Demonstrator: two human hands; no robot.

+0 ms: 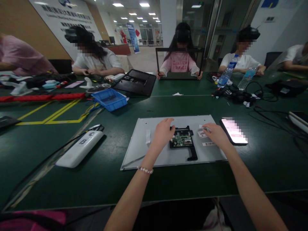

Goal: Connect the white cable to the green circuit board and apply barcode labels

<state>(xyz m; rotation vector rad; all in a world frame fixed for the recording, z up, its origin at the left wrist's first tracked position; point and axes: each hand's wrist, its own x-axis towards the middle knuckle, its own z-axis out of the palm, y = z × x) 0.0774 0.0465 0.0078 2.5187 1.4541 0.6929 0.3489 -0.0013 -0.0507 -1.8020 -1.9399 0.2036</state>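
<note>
A flat silver-white display panel (pixel 137 141) lies on the green table in front of me. On its middle sits a green circuit board (pixel 180 140) in a black plastic bracket (pixel 192 154). My left hand (pixel 164 132) is over the panel at the board's left edge, thumb and fingers apart, with nothing visible in it. To the right of the board, my right hand (pixel 218 136) is low over the panel beside a white label (pixel 202 134). Its fingers are closed together at the tips around something small and pale that I cannot make out.
A phone (pixel 234 131) with a lit screen lies right of the panel, a white power bank (pixel 80 149) with cables to the left. Farther back are a blue tray (pixel 109 98), a black casing (pixel 136 82) and bottles (pixel 227 72). Opposite, a person holds up a black frame (pixel 179 50).
</note>
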